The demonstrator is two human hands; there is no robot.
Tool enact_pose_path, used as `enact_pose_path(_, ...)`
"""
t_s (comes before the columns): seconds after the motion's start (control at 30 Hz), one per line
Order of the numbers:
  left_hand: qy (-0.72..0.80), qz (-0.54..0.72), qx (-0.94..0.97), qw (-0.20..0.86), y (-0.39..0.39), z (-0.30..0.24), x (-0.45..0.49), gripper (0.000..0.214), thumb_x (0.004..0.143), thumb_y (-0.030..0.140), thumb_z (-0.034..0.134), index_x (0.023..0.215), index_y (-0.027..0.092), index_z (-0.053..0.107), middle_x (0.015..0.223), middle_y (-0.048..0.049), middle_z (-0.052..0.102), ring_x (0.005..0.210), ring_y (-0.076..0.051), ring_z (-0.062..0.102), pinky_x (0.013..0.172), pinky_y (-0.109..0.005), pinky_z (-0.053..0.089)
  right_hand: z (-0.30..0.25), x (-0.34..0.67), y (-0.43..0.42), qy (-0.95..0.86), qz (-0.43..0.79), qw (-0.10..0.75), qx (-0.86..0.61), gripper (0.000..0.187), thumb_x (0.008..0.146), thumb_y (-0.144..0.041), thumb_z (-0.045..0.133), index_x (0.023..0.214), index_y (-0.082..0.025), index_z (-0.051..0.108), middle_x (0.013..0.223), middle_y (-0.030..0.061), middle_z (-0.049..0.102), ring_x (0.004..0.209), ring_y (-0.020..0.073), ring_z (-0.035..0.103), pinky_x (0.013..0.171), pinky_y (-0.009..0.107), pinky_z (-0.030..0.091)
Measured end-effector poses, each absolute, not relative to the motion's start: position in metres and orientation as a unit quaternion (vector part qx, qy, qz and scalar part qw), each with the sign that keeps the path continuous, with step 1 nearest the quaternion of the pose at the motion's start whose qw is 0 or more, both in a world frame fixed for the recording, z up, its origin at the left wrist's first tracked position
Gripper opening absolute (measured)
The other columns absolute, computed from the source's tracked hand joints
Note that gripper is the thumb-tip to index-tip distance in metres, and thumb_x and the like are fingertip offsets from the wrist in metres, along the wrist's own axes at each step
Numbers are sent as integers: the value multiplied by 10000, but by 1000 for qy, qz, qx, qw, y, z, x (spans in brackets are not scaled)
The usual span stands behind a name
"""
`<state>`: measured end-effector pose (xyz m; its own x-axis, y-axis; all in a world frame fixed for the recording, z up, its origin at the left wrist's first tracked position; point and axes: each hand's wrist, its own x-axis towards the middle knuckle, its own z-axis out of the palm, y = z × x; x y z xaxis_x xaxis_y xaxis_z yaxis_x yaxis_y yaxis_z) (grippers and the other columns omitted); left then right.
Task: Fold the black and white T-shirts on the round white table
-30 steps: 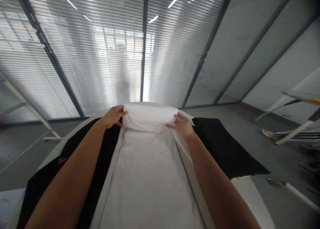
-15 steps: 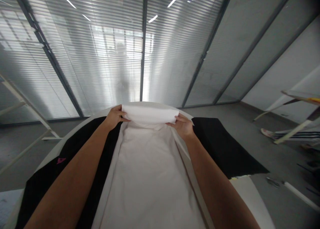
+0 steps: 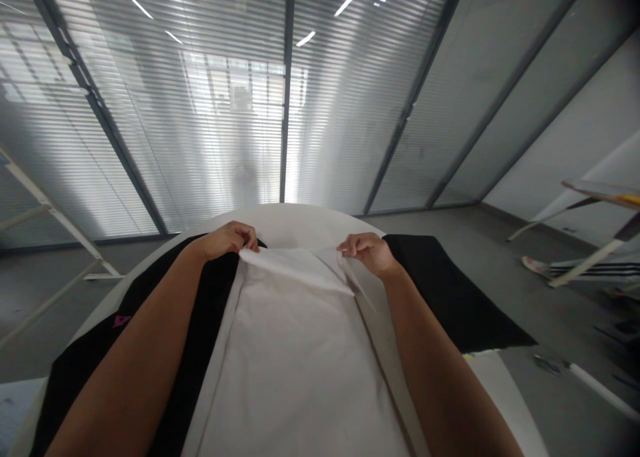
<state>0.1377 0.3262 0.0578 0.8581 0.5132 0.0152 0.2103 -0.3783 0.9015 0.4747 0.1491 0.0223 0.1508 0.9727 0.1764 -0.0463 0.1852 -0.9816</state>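
A long white cloth (image 3: 295, 350) lies along a round white table (image 3: 295, 218), over a black cloth (image 3: 440, 290) that spreads to both sides. Its far end is folded back toward me into a flat flap (image 3: 300, 268). My left hand (image 3: 227, 238) pinches the flap's left corner with curled fingers. My right hand (image 3: 367, 252) pinches the right corner the same way. Both forearms reach out on either side of the white cloth.
A glass wall with closed blinds (image 3: 280, 97) stands behind the table. White frame legs (image 3: 55, 237) stand at the left. At the right are another table's legs (image 3: 585, 257) and a striped item (image 3: 595, 269) on the grey floor.
Both hands have drawn the raised far end of the white cloth down and toward me, so the fold that stood up now lies flat on the cloth.
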Motion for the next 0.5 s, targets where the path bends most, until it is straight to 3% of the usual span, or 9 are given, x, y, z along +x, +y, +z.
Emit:
enact_pose_path(0.1, 248, 70, 791, 554, 321, 65, 138, 135, 618, 242, 573, 710, 169, 639, 752, -71, 673, 791, -219, 632, 632, -278, 466, 28, 471, 151, -446, 437, 564, -541, 88, 581, -244, 596, 581, -168, 640, 692, 50, 605, 759, 207, 605, 629, 299, 472)
enact_pose_path(0.27, 332, 71, 787, 516, 320, 59, 148, 249, 689, 369, 625, 849, 183, 663, 737, -39, 651, 747, -190, 612, 576, -245, 430, 23, 454, 164, -399, 391, 525, -643, 198, 607, -296, 629, 772, -190, 653, 791, 36, 622, 759, 173, 549, 578, 249, 406)
enact_pose_path(0.5, 343, 73, 769, 534, 322, 54, 144, 371, 713, 472, 631, 965, 204, 683, 898, -63, 693, 827, -189, 603, 638, -252, 452, 1, 449, 178, -418, 313, 537, -663, 287, 527, -216, 667, 810, -171, 659, 740, -11, 617, 639, 116, 518, 617, 250, 389)
